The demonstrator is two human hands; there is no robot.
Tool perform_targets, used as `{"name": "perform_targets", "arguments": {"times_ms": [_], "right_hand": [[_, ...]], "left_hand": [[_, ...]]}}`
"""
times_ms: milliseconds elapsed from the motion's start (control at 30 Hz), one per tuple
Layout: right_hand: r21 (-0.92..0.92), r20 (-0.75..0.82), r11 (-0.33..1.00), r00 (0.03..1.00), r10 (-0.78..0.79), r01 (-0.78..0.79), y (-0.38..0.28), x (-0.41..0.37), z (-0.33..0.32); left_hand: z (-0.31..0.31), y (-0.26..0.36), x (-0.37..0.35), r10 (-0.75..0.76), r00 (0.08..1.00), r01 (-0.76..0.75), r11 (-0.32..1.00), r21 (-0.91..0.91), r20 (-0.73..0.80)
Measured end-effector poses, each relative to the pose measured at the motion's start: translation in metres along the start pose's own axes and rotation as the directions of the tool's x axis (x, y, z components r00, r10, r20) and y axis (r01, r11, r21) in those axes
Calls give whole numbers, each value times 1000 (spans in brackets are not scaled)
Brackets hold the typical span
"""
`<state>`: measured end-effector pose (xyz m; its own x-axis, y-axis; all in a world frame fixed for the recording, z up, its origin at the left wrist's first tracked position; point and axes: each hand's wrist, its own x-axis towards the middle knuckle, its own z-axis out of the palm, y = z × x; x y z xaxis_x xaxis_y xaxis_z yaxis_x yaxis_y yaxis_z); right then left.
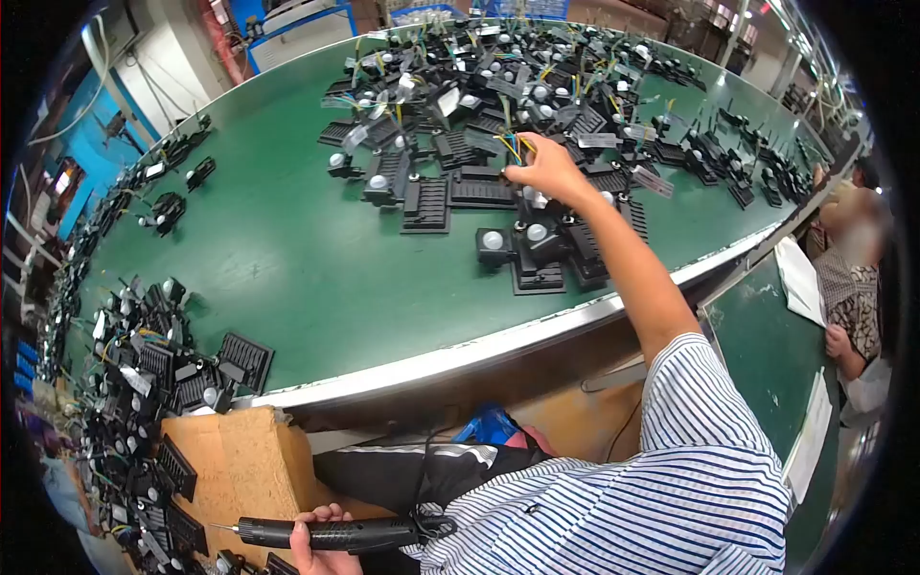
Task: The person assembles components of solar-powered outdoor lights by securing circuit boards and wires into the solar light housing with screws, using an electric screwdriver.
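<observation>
Black finned units (426, 203) lie heaped on the green desk (287, 249), where the right hand (553, 174) curves its fingers about coloured wires (510, 145), whether pinching them I cannot tell, while the left hand's (331, 562) fingers wrap a black electric screwdriver (383, 537).
</observation>
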<state>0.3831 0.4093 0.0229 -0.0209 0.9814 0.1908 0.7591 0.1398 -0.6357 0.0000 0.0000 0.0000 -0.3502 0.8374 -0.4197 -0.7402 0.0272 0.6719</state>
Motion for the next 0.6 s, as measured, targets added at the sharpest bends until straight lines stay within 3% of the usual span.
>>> {"name": "perform_targets", "arguments": {"times_ms": [67,167,300,367,433,533,600], "right_hand": [[22,-171,998,984,-47,51,5,0,15],[352,23,936,1000,14,-22,14,18,12],[246,31,969,1000,-3,-5,23,30,18],[110,-52,994,999,-17,22,-1,1,6],[31,-230,977,953,-198,211,-8,-27,1],[193,-320,945,928,-193,263,-20,-70,-26],[194,-406,947,899,-161,258,-34,-98,-54]], "left_hand": [[12,8,-1,-58,997,54,996,-77,-49],[20,-1,-1,-43,999,42,998,-45,-13],[19,-4,-4,-37,999,37,999,-16,-2],[14,-6,-4,-34,999,34,999,-16,15],[11,-7,-4,-27,999,28,999,-23,19],[8,-6,-4,-39,999,39,999,-16,-2],[8,-4,-5,-41,999,41,999,-8,-7]]}}
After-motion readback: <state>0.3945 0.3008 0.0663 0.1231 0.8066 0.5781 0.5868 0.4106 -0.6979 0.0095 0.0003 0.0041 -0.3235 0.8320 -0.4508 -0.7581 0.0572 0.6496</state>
